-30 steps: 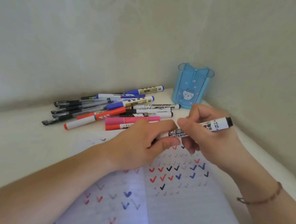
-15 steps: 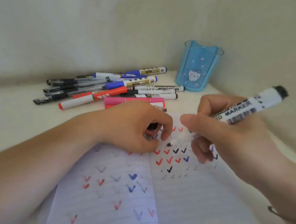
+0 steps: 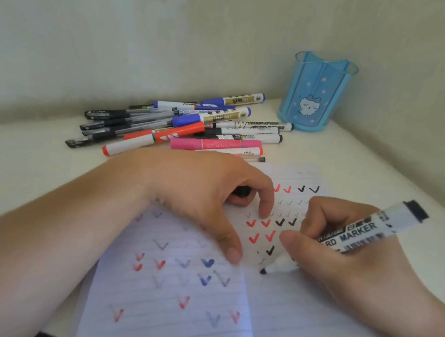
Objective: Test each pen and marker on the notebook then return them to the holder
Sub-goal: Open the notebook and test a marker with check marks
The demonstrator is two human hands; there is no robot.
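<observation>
An open lined notebook (image 3: 279, 304) lies in front of me, covered in red, blue and black tick marks. My right hand (image 3: 343, 261) grips a white board marker with a black end (image 3: 359, 230), its black tip touching the right page. My left hand (image 3: 200, 190) rests on the notebook, thumb and a fingertip on the paper, with the marker's black cap (image 3: 241, 191) tucked under its curled fingers. A pile of pens and markers (image 3: 182, 126) lies beyond the notebook. The blue translucent holder (image 3: 318, 96) stands at the back right, with nothing visible inside.
The white surface (image 3: 25, 171) meets pale walls at the back and right, forming a corner behind the holder. A pink marker (image 3: 215, 146) lies closest to my left hand.
The cap came off into my left hand, which settled on the notebook. My right hand swung the marker down until its tip met the right page.
</observation>
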